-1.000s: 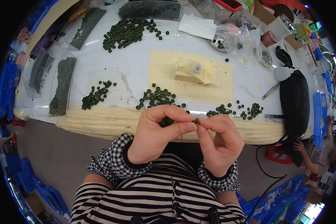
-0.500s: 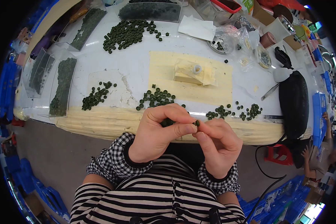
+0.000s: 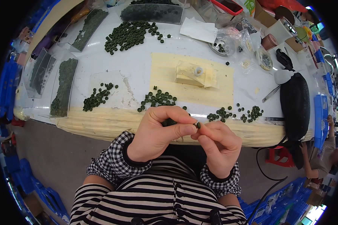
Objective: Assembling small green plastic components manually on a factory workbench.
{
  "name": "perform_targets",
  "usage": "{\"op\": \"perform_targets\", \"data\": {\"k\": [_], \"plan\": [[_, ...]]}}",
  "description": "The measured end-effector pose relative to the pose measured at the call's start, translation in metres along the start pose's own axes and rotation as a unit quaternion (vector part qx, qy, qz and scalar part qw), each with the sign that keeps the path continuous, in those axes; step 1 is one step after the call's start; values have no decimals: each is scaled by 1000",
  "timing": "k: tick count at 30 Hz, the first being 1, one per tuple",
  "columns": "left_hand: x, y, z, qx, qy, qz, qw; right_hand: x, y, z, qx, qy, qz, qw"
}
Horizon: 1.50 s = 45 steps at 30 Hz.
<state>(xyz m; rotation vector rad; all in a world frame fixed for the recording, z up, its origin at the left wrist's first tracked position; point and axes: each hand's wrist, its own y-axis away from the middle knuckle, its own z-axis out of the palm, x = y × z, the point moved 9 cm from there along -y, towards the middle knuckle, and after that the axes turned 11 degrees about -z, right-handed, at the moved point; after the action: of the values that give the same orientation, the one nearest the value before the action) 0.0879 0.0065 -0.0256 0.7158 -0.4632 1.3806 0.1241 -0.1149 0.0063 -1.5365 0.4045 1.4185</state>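
Observation:
Above the table's near edge, my left hand [image 3: 154,131] pinches a small dark green, notched round piece [image 3: 198,125] between thumb and forefinger. My right hand [image 3: 222,144] meets it from the right, its bent forefinger against the piece and its thumb just below. Behind my left hand lies a loose heap of similar pieces [image 3: 159,99], partly hidden by the fingers. Two small groups, one nearer [image 3: 221,114] and one farther right [image 3: 254,113], lie beyond my right hand. Another cluster [image 3: 97,99] rests to the left.
A taped block [image 3: 193,76] with a small round cup on top stands on a yellow sheet [image 3: 163,62]. Clear trays [image 3: 65,86] of dark pieces line the left and back. A large pile [image 3: 127,35] lies farther back. Tweezers [image 3: 271,93] and a black bag-like object [image 3: 296,105] are at right.
The right thumb has shifted slightly down and away from the forefinger, showing more of the piece. Both hands stay together in nearly the same place.

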Motion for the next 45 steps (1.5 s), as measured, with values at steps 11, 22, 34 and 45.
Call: {"op": "perform_targets", "data": {"k": [11, 22, 34, 45], "plan": [[2, 0, 1, 5, -21, 12, 1000, 3, 1, 0, 1, -35, 29, 999], [4, 0, -1, 32, -80, 19, 996, -12, -2, -1, 3, 113, -43, 993], [17, 5, 5, 43, -226, 65, 971, -24, -6, -1, 1, 182, -96, 979], [16, 3, 0, 73, -244, 53, 966, -29, -9, 3, -19, 226, -135, 965]]}}
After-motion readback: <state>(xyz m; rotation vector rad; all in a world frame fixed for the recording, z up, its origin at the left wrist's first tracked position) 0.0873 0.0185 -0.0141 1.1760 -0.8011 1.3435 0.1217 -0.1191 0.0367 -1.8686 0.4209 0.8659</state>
